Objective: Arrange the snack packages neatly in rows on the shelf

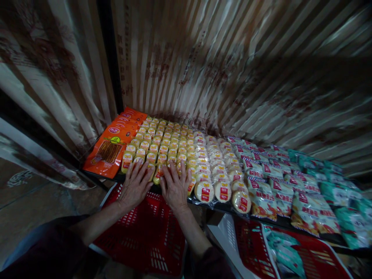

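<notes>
Rows of small yellow wrapped cakes (158, 140) fill the left part of a dark shelf. My left hand (136, 186) lies on the front ends of the left rows, fingers stretched and spread. Beside it, my right hand (176, 184) rests spread on the front of the rows further right. Neither hand grips anything. The fingers and palms partly hide the front cakes. To the right of my right hand stand rows of round cream-coloured cakes (204, 191) in clear wrap with red labels.
Orange snack bags (109, 149) lie at the shelf's left end. White-and-red bags (263, 195) and teal bags (353, 223) line the right side. Below are a red basket (139, 236) and another red basket (251, 242) with teal bags inside. A patterned curtain (186, 58) hangs behind, near a dark post (112, 58).
</notes>
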Tool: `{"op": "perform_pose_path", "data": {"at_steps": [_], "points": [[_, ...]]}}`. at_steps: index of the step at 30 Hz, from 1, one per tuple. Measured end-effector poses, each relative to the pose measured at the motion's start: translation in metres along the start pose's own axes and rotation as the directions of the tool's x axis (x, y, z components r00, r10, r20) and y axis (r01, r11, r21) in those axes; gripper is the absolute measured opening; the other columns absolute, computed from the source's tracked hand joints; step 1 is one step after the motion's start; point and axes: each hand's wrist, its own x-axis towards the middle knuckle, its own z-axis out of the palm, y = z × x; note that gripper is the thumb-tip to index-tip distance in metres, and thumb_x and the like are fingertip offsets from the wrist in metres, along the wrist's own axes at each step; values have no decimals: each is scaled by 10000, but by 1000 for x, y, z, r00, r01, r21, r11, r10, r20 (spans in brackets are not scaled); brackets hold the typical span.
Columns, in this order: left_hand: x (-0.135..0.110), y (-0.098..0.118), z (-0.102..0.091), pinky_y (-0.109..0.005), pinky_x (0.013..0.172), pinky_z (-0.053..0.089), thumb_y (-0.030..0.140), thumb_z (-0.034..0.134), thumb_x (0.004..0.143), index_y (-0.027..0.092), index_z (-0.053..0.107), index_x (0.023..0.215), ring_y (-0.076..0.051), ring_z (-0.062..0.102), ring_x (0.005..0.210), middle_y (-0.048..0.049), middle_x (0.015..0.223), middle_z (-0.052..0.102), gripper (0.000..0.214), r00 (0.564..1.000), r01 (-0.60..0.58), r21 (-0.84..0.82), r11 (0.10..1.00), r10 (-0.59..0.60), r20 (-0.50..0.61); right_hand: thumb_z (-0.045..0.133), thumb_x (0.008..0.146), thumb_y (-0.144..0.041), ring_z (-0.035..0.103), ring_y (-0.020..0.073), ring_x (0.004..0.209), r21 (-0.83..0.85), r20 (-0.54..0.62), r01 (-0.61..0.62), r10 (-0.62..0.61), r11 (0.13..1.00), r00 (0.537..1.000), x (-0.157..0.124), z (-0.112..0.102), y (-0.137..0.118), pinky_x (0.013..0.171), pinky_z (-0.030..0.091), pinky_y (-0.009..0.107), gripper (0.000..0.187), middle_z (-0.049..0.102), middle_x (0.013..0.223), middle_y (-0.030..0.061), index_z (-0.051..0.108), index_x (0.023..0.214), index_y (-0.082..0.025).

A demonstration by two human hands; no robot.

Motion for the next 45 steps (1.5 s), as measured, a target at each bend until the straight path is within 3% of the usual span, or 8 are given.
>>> {"op": "perform_pose_path", "data": {"at_steps": [5,12,25,31,36,45], "points": [[4,0,4,-528,1158,170,283,464,952,188,381,1429,-275,206,1433,-117,1453,431,493,998,-1,-9,1000,0,-63,555,896,-303,209,331,1416,19,-34,-1,1,1000,999,0,1,1,1123,142,581,384,488,1431,37,569,1277,-258],[5,0,5,-525,1158,170,211,434,951,153,464,1365,-269,208,1433,-133,1446,437,419,999,8,2,1000,-7,-44,569,886,-322,194,344,1424,38,-25,-9,10,999,1000,1,1,3,1101,177,598,372,435,1467,64,582,1256,-284],[20,10,14,-504,1130,247,188,433,953,125,382,1404,-254,261,1417,-146,1409,480,458,988,66,-4,998,-66,-140,555,892,-309,199,320,1426,56,-7,29,-29,998,1000,1,-1,5,1114,181,582,367,448,1457,56,575,1257,-271],[14,14,6,-548,1141,185,296,381,969,124,311,1461,-303,188,1434,-170,1513,308,526,997,23,-38,999,-26,-72,548,895,-275,213,298,1426,46,-18,19,-18,999,1000,1,2,4,1124,177,561,436,445,1457,81,514,1328,-245],[10,14,12,-550,1148,159,335,424,960,180,289,1480,-321,141,1442,-145,1572,138,558,1000,15,-33,999,-15,-10,535,902,-298,209,283,1431,41,-31,25,-24,999,999,-1,4,4,1127,197,522,428,405,1482,101,518,1323,-225],[8,15,14,-556,1153,133,376,479,939,237,261,1493,-334,117,1444,-108,1587,64,611,1000,26,-36,999,-26,9,529,899,-358,209,303,1429,-3,-128,24,-24,1000,991,-8,3,7,1125,186,539,472,396,1484,117,492,1349,-222]]}}
